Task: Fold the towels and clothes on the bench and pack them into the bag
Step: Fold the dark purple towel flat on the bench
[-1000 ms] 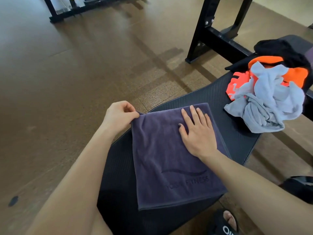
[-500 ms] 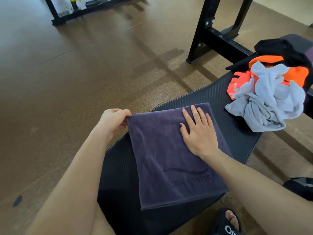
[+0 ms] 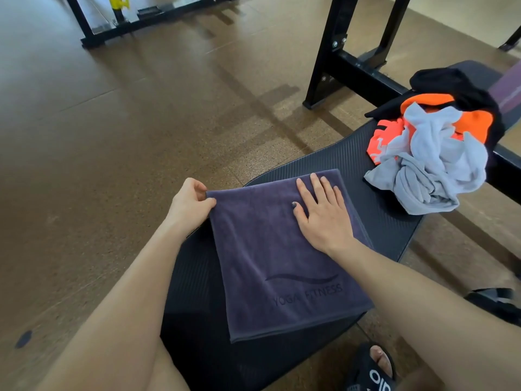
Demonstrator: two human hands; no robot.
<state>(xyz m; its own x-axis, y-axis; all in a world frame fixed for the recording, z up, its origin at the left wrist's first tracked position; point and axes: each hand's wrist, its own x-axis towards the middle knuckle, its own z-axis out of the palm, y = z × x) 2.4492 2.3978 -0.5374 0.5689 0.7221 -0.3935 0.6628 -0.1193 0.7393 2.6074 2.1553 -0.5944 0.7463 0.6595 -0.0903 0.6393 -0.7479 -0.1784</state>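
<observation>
Brown speckled gym floor (image 3: 118, 142) around us, black rack frame (image 3: 338, 60) far right. Black ribbed tabletop (image 3: 389, 221) carries our work. Purple folded towel (image 3: 270, 263), "YOGA FITNESS" lettering near its near edge, lies flat near centre. Our left hand (image 3: 189, 204) pinches towel's far-left corner. Our right hand (image 3: 321, 210) lies flat on towel's far-right part, fingers straight and spread. Crumpled grey garment (image 3: 434, 170) heaped far right on tabletop, atop orange garment (image 3: 386, 136) and black garment (image 3: 451, 83). Black sandal (image 3: 372, 371) near right on floor.
</observation>
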